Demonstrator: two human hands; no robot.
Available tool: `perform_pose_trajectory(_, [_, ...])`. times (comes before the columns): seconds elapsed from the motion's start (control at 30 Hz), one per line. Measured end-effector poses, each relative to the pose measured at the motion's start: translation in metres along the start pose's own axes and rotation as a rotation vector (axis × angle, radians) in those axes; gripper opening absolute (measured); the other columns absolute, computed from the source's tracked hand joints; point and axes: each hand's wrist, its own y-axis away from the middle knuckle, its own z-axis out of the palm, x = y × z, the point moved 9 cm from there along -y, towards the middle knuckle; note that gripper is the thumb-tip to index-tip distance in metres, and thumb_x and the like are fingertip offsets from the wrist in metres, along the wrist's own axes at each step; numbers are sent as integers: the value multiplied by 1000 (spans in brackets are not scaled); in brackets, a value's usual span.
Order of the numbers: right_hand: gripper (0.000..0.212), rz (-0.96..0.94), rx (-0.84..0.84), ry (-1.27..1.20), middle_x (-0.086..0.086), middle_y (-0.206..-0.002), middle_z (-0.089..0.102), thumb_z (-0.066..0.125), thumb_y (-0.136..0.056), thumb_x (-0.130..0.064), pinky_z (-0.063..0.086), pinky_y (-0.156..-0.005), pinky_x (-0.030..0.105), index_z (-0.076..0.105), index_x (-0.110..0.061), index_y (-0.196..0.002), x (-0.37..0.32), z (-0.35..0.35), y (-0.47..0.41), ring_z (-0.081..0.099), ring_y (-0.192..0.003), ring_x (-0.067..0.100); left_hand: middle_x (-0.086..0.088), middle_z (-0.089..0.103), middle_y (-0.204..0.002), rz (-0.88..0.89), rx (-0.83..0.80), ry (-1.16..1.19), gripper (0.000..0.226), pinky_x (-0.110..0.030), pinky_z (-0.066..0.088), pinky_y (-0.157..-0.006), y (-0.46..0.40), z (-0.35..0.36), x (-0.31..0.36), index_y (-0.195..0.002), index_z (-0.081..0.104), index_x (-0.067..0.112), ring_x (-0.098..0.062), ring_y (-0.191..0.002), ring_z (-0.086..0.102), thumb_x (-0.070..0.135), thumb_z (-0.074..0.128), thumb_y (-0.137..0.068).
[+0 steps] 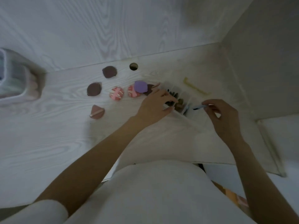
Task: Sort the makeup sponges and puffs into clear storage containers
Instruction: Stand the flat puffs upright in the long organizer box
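A clear divided container (186, 104) lies on the white desk (64, 135), with dark sponges in its left compartments. My left hand (155, 104) rests on the container's left edge, fingers over the dark sponges. My right hand (224, 117) pinches a thin blue and black piece (199, 107) over the container's right part. Left of the container lie a purple round puff (141, 86), two pink marbled puffs (116, 93) (132, 92), two dark brown puffs (109, 71) (93, 89) and a pink-brown wedge puff (96, 112).
A clear storage bin (14, 78) with pale items stands at the desk's left edge. A yellowish strip (194, 86) lies behind the container. A cable hole (133, 66) sits near the back wall. The right wall stands close by.
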Motion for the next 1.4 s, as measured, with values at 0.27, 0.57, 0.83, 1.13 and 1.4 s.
perform_pose_trajectory(0.27, [11,-261,-183,250,16,-94,58,64,-84,-3,35,-66,14,70,-4,-92,-2,14,-31,58,-75,22,-8,52,-108,32,-330,-155,38,-32,38,-80,-46,59,28,-116,62,23,-25,-103,48,31,67,-79])
perform_pose_trajectory(0.57, [22,-139,-363,596,7,-99,66,55,-88,-17,35,-79,34,61,-14,-108,11,58,-38,53,-95,28,0,67,-109,59,-288,-90,45,-41,44,-89,-51,60,23,-120,58,18,-25,-107,52,30,65,-77])
perform_pose_trajectory(0.83, [22,-147,-374,645,0,-94,68,54,-89,-30,19,-80,33,71,-26,-102,6,61,-40,44,-103,25,-7,65,-105,30,17,-98,35,-24,30,-89,-35,22,-4,-109,64,13,-27,-99,53,21,67,-75])
perform_pose_trajectory(1.13, [13,72,-270,448,4,-99,63,63,-83,-23,17,-83,32,68,-22,-96,19,51,-28,43,-110,21,-11,54,-116,-356,147,156,38,-15,38,-80,-11,6,-60,-126,53,8,-13,-92,51,4,53,-88])
perform_pose_trajectory(1.4, [17,38,-174,539,7,-85,65,58,-74,1,18,-72,32,59,-13,-83,7,55,-24,45,-100,29,-10,58,-98,-362,172,144,40,-16,44,-67,10,9,-56,-123,54,9,-17,-77,54,-3,51,-85])
